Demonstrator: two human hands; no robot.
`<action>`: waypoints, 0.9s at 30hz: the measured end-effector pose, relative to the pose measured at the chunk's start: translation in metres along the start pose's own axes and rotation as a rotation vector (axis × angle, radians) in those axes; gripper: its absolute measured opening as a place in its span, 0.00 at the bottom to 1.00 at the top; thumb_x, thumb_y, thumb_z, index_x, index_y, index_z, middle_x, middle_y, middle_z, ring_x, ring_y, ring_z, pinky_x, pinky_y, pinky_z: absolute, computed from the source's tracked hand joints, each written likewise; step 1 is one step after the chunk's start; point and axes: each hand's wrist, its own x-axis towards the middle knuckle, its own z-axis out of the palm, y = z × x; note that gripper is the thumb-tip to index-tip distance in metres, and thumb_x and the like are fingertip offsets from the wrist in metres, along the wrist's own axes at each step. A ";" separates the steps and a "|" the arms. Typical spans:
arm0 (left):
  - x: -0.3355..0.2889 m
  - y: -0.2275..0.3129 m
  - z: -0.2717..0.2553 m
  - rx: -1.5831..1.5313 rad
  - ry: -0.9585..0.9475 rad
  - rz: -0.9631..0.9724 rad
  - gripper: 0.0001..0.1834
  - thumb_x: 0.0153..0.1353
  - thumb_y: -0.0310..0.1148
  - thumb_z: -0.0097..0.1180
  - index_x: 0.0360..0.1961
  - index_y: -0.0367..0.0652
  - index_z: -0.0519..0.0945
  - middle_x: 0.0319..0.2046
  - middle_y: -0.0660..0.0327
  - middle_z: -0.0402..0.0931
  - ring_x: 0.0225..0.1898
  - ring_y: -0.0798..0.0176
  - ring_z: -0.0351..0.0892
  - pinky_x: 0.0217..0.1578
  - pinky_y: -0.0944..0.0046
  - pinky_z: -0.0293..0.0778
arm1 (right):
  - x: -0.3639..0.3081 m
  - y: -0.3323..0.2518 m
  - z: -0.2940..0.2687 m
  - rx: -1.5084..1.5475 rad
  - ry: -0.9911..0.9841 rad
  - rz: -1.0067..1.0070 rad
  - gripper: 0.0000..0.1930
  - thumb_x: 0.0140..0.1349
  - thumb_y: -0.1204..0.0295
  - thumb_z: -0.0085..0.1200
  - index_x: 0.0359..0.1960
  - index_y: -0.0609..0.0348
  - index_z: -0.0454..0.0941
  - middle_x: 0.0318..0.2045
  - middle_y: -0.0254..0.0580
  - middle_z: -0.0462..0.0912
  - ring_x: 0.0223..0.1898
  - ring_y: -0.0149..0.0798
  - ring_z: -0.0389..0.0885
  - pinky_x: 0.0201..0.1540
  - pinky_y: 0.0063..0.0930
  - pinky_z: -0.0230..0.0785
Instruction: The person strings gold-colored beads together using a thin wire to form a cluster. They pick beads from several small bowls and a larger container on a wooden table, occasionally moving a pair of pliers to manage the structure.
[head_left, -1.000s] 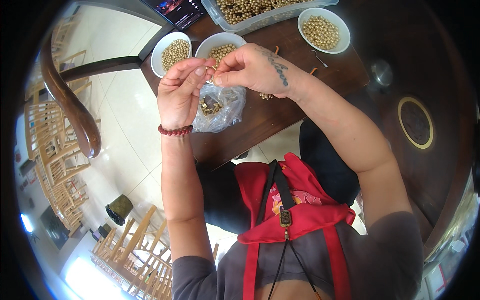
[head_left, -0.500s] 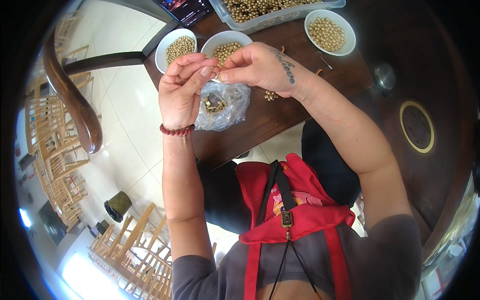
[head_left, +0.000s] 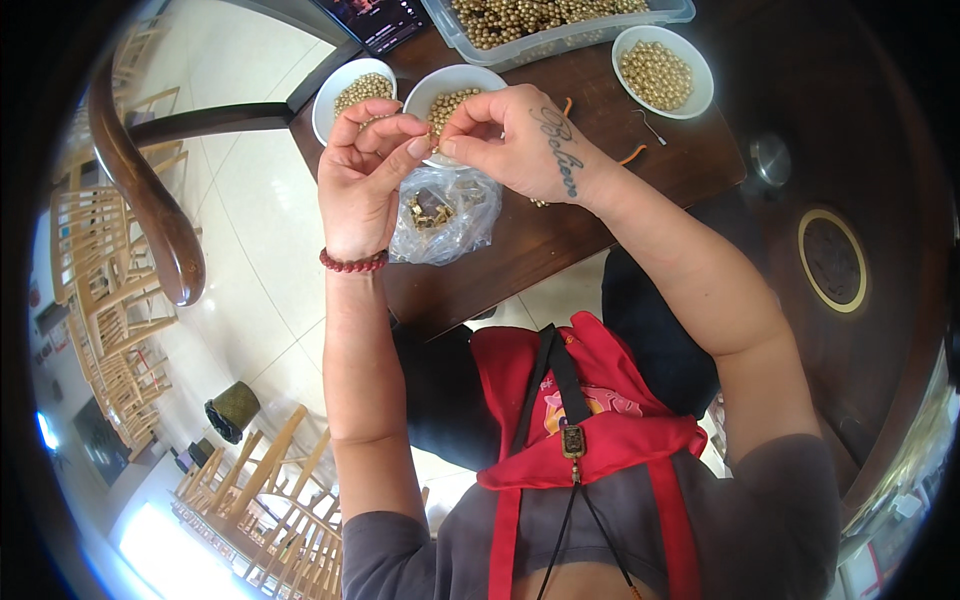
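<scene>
Over the edge of the middle white bowl (head_left: 413, 98) of gold beads (head_left: 447, 108), my left hand (head_left: 370, 165) and my right hand (head_left: 505, 140) meet with fingertips close together. Thumb and forefinger of each are pinched; the other left fingers curl loosely. What sits between the fingertips is too small to make out. Just below the hands lies a clear plastic bag (head_left: 470, 222) with small gold-coloured metal pieces (head_left: 428, 212) in it. A few gold beads (head_left: 540, 203) peek out under my right wrist, the rest hidden.
White bowls of gold beads stand at the left (head_left: 325, 105) and the right (head_left: 703, 95). A clear plastic box (head_left: 560, 48) of beads and a lit screen (head_left: 375, 20) are at the back. A thin hooked tool (head_left: 652, 128) and an orange-tipped item (head_left: 632, 155) lie on the dark wooden table (head_left: 590, 100).
My right hand has turned slightly and its wrist shifted, covering most of the bead cluster seen before. The left fingers have spread a little more. The fingertips remain close together.
</scene>
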 end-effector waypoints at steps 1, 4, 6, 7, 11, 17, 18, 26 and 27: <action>0.000 0.001 0.001 0.013 -0.004 0.007 0.21 0.57 0.13 0.56 0.51 0.36 0.70 0.40 0.55 0.80 0.43 0.64 0.80 0.47 0.66 0.76 | -0.001 -0.001 0.000 -0.016 0.023 -0.017 0.08 0.59 0.72 0.57 0.34 0.66 0.81 0.28 0.36 0.82 0.31 0.23 0.77 0.37 0.22 0.71; 0.000 0.004 0.001 0.097 -0.044 0.017 0.20 0.56 0.13 0.56 0.50 0.35 0.70 0.40 0.55 0.80 0.45 0.64 0.79 0.47 0.67 0.75 | -0.002 -0.003 -0.001 -0.042 0.076 -0.048 0.08 0.59 0.72 0.57 0.33 0.65 0.80 0.27 0.36 0.82 0.29 0.24 0.77 0.35 0.22 0.71; 0.003 0.010 -0.002 0.209 0.033 0.047 0.19 0.57 0.13 0.56 0.49 0.35 0.71 0.41 0.55 0.80 0.45 0.65 0.79 0.48 0.68 0.75 | -0.002 -0.006 -0.004 -0.030 0.091 -0.044 0.08 0.58 0.72 0.57 0.33 0.65 0.80 0.27 0.36 0.82 0.29 0.24 0.76 0.34 0.22 0.71; 0.006 0.015 -0.007 0.267 0.069 0.064 0.18 0.57 0.13 0.55 0.49 0.34 0.72 0.41 0.55 0.80 0.46 0.65 0.79 0.48 0.69 0.74 | -0.002 -0.006 -0.006 -0.042 0.099 -0.055 0.08 0.58 0.72 0.57 0.33 0.65 0.80 0.27 0.36 0.82 0.28 0.24 0.76 0.34 0.21 0.71; 0.038 0.008 -0.052 0.848 0.331 0.100 0.06 0.56 0.21 0.61 0.36 0.36 0.84 0.33 0.58 0.84 0.35 0.67 0.83 0.40 0.70 0.76 | -0.002 -0.009 -0.005 -0.069 0.097 -0.070 0.08 0.58 0.71 0.57 0.33 0.65 0.80 0.27 0.36 0.83 0.27 0.24 0.76 0.33 0.21 0.70; 0.072 -0.012 -0.063 1.447 0.167 0.047 0.09 0.49 0.30 0.64 0.34 0.44 0.86 0.30 0.53 0.83 0.32 0.57 0.84 0.37 0.63 0.77 | -0.002 -0.016 -0.006 -0.058 0.111 -0.048 0.07 0.55 0.70 0.57 0.29 0.61 0.81 0.26 0.43 0.84 0.29 0.37 0.83 0.35 0.28 0.74; 0.074 -0.012 -0.063 1.482 0.158 0.066 0.08 0.48 0.30 0.64 0.32 0.45 0.86 0.28 0.52 0.83 0.31 0.54 0.84 0.37 0.60 0.77 | -0.002 -0.015 -0.005 -0.046 0.112 -0.050 0.07 0.55 0.70 0.57 0.29 0.61 0.81 0.26 0.43 0.84 0.29 0.37 0.83 0.35 0.29 0.74; 0.070 -0.011 -0.062 1.436 0.299 0.084 0.05 0.51 0.31 0.63 0.29 0.43 0.86 0.25 0.52 0.82 0.29 0.55 0.83 0.35 0.62 0.77 | -0.003 -0.019 -0.012 -0.060 0.108 -0.039 0.07 0.55 0.71 0.57 0.28 0.62 0.81 0.26 0.42 0.84 0.28 0.35 0.82 0.34 0.27 0.74; 0.068 -0.008 -0.062 1.422 0.316 0.084 0.05 0.52 0.30 0.63 0.30 0.42 0.85 0.25 0.53 0.82 0.29 0.57 0.83 0.34 0.63 0.77 | -0.003 -0.019 -0.012 -0.047 0.103 -0.039 0.07 0.55 0.70 0.57 0.28 0.62 0.81 0.26 0.42 0.84 0.28 0.34 0.82 0.34 0.27 0.74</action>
